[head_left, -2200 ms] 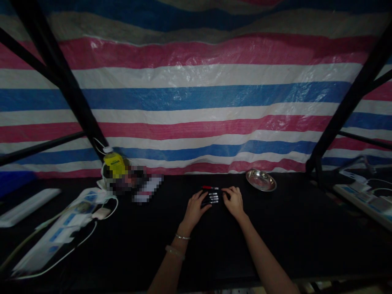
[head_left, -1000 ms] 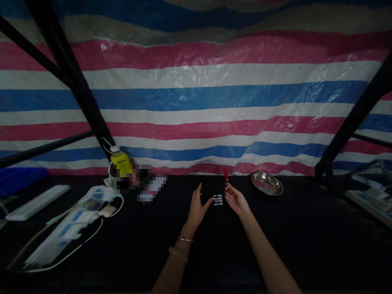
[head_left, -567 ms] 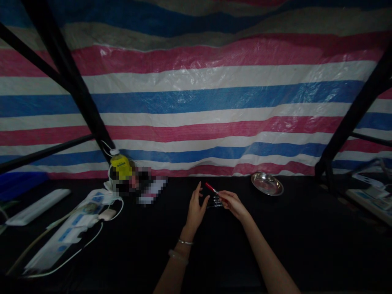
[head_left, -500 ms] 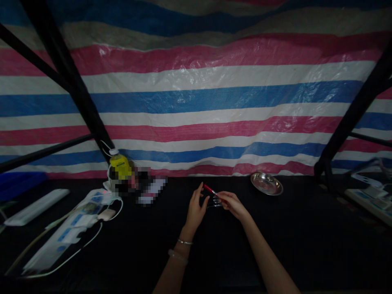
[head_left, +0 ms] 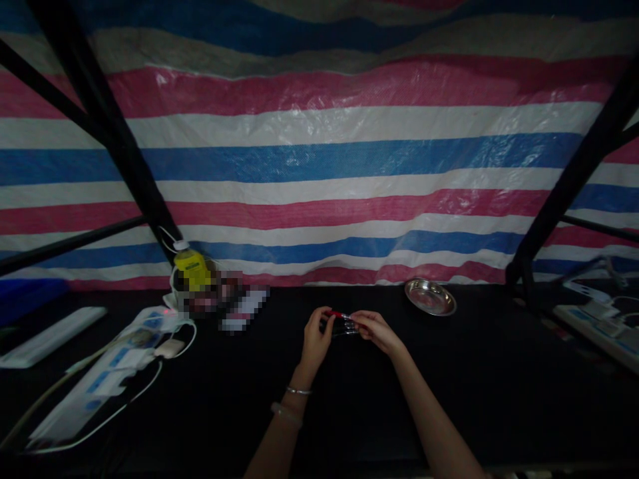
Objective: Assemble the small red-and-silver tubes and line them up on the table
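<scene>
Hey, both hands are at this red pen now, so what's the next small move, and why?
Probably settle the red pen alongside the dark pens: the left hand and right hand are at its opposite ends, and it's already nearly parallel to them. Whether the pens touch isn't clear.

Red pen, black tabletop, yellow bottle, red-white-blue striped sheet

Striped sheet: wrinkled red, white and blue plastic, across the far side
Tabletop: black, wide
Left post: black, slanted in view, braced
Right post: black, also braced
Light: dim, glinting on plastic
</scene>
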Demonstrator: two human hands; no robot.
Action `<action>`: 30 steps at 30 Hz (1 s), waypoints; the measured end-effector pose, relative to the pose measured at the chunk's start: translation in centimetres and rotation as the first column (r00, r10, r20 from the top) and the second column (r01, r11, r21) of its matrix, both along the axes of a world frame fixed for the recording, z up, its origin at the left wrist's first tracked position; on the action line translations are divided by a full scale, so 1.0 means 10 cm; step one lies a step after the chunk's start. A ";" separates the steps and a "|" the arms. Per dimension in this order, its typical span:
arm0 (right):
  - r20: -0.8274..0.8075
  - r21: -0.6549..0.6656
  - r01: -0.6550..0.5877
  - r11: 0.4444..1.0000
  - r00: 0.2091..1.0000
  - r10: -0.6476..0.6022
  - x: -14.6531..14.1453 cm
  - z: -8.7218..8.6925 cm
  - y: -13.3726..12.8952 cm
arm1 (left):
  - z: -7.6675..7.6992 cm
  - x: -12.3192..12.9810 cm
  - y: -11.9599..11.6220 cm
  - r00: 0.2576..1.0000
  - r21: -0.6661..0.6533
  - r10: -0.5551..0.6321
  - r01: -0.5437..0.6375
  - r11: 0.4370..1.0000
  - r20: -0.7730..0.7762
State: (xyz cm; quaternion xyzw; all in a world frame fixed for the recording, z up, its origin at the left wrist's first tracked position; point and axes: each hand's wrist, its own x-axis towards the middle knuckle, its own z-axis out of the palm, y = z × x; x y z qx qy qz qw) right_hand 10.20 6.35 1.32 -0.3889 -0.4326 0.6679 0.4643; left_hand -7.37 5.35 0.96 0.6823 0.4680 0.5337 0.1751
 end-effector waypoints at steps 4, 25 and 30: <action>-0.048 -0.020 0.032 0.999 0.998 -0.033 0.01 -0.03 0.01 | 0.03 0.00 -0.01 1.000 -0.004 -0.020 0.020 1.000 0.013; -0.250 -0.014 0.251 0.968 0.936 -0.246 0.21 -0.08 0.11 | -0.19 -0.12 0.10 0.932 -0.090 0.244 -0.276 0.957 -0.268; -0.194 0.025 0.401 0.916 0.901 -0.389 0.23 -0.14 0.16 | -0.20 -0.13 0.11 0.925 -0.104 0.238 -0.279 0.955 -0.298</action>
